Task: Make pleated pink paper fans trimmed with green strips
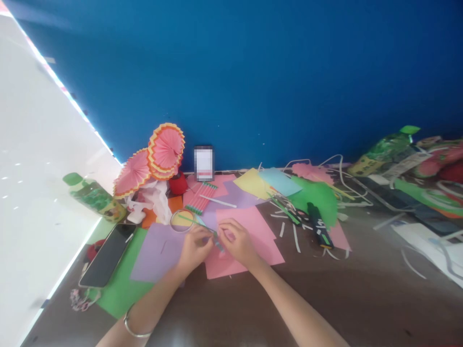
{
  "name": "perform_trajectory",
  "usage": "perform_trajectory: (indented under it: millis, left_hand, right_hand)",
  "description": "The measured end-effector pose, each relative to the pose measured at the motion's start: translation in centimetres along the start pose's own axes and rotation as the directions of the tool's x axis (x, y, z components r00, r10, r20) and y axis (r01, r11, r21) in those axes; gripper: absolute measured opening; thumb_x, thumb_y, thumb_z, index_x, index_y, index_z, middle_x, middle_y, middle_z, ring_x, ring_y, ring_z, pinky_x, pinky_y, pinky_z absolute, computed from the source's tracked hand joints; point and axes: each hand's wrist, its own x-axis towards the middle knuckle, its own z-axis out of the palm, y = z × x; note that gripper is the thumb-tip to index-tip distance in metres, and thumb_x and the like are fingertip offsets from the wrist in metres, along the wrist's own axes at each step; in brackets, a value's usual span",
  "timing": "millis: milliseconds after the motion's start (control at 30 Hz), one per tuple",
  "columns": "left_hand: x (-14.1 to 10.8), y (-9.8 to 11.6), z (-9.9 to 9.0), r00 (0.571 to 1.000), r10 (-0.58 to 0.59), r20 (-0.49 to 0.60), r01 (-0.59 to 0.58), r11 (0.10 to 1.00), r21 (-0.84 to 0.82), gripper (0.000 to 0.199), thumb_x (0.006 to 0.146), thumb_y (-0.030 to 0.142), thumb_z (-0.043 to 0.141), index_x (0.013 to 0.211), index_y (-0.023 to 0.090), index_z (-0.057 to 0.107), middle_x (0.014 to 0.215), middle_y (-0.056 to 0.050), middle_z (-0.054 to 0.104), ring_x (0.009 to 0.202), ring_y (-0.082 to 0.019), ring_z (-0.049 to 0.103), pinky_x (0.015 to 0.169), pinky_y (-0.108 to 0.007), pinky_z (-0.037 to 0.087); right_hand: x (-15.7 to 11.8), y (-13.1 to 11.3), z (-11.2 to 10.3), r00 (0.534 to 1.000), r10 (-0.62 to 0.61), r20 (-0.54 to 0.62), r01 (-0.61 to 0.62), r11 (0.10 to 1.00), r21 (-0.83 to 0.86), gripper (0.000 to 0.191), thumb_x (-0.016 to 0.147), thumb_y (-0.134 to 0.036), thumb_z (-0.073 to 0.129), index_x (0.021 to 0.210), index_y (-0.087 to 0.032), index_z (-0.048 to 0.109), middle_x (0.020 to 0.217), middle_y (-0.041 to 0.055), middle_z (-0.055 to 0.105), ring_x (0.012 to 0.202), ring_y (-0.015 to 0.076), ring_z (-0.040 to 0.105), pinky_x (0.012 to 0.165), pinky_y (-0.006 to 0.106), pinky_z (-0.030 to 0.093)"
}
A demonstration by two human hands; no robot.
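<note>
Left hand point(195, 246) and right hand point(238, 243) met near the middle of the tabletop point(361, 299), and the fingers of both were closed together on a thin green stick point(197, 224). This stick lay slanted, its far end pointing left across a clear roll of tape point(181, 220), its near end hidden between the fingertips. It looked like a rolled paper stick, so I judged it very light and rather weak: it would bend or flatten if pinched hard, and it could slip when held only at one end. A soft hold with the fingertips at two places, close to the part being worked, seemed the safest.

Under the hands lay a pink paper sheet point(249, 241), and on the left a purple sheet point(159, 250) on top of a green sheet point(119, 289). Further left rested a dark phone point(107, 255). Behind, a row of pink sticks point(200, 197) lay near two pink paper fans point(159, 154). To the right were white paper strips point(294, 236) and a black marker point(318, 224).
</note>
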Motion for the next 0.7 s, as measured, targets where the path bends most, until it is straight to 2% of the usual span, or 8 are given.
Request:
perform_trajectory:
  millis: [167,267,367,433,533,700]
  left_hand:
    - [-0.1,-0.6,-0.4,0.993,-0.025,0.114,0.059,0.951,-0.303,0.013,0.072,0.026,0.059,0.064,0.018,0.065,0.066,-0.005,0.061,0.069,-0.018,0.055,0.067,-0.035,0.045]
    - [0.0,-1.2,-0.7,0.981,-0.013,0.196,0.101,0.887,-0.450,0.022,0.072,0.037,0.060,0.062,0.018,0.064,0.064,-0.005,0.059,0.066,-0.018,0.054,0.066,-0.037,0.045]
    - [0.1,-1.5,-1.0,0.960,-0.006,0.279,0.172,0.798,-0.577,0.035,0.071,0.052,0.056,0.059,0.019,0.059,0.070,-0.005,0.059,0.068,-0.019,0.057,0.068,-0.040,0.046]
    - [-0.1,-1.6,-1.1,0.959,-0.024,0.282,0.198,0.769,-0.607,0.042,0.072,0.058,0.050,0.055,0.020,0.053,0.075,-0.006,0.060,0.069,-0.019,0.058,0.067,-0.042,0.047]
    - [-0.4,-1.9,-1.2,0.969,-0.093,0.231,0.219,0.758,-0.615,0.049,0.074,0.062,0.043,0.050,0.019,0.043,0.077,-0.008,0.060,0.069,-0.019,0.058,0.065,-0.043,0.046]
    - [-0.9,-2.3,-1.5,0.936,-0.189,0.296,0.342,0.677,-0.651,0.044,0.077,0.051,0.047,0.050,0.017,0.042,0.070,-0.007,0.057,0.071,-0.018,0.055,0.066,-0.039,0.041]
  right_hand:
    - [0.5,0.6,-0.8,0.996,0.041,-0.079,-0.044,0.998,-0.046,0.012,0.080,-0.017,0.047,0.079,-0.020,0.059,0.082,0.0058,0.061,0.080,0.0175,0.059,0.074,0.032,0.050]
    - [0.9,1.5,-1.7,0.987,0.072,-0.145,-0.084,0.993,-0.082,0.011,0.079,-0.018,0.048,0.079,-0.020,0.059,0.083,0.0057,0.062,0.079,0.0169,0.059,0.073,0.031,0.050]
    - [1.3,2.7,-2.8,0.975,0.100,-0.199,-0.126,0.984,-0.123,0.011,0.078,-0.020,0.049,0.077,-0.020,0.060,0.083,0.0055,0.063,0.076,0.0168,0.059,0.070,0.030,0.050]
    - [1.6,3.7,-3.7,0.963,0.103,-0.247,-0.146,0.976,-0.160,0.011,0.078,-0.021,0.049,0.076,-0.019,0.060,0.080,0.0056,0.063,0.072,0.0167,0.059,0.067,0.030,0.050]
    - [1.9,5.2,-5.2,0.943,0.088,-0.322,-0.171,0.956,-0.238,0.012,0.077,-0.021,0.049,0.073,-0.018,0.060,0.078,0.0065,0.063,0.072,0.0177,0.059,0.067,0.031,0.049]
    - [1.7,8.4,-9.0,0.887,0.045,-0.459,-0.264,0.866,-0.425,0.016,0.076,-0.022,0.046,0.071,-0.016,0.060,0.078,0.0099,0.064,0.079,0.0217,0.057,0.074,0.036,0.047]
